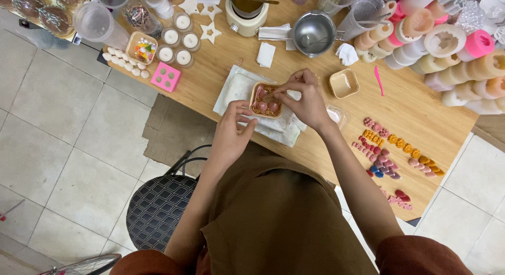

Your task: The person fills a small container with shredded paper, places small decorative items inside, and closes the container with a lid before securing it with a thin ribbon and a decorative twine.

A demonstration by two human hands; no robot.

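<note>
Wooden table [221, 70]: small tan tray [266, 100] of pink pieces sits centre. Left hand [234, 129], fingers curled empty, steadies at seven o'clock; right hand [302, 99] pinches a piece over it. Next, I judge: careful placing.

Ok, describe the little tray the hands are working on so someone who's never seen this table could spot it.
On the wooden table, find the white cloth at the near edge. The small tan square tray sits on it, between the left hand and right hand. Unlike the empty tan tray further right, it holds pink round pieces.
</note>
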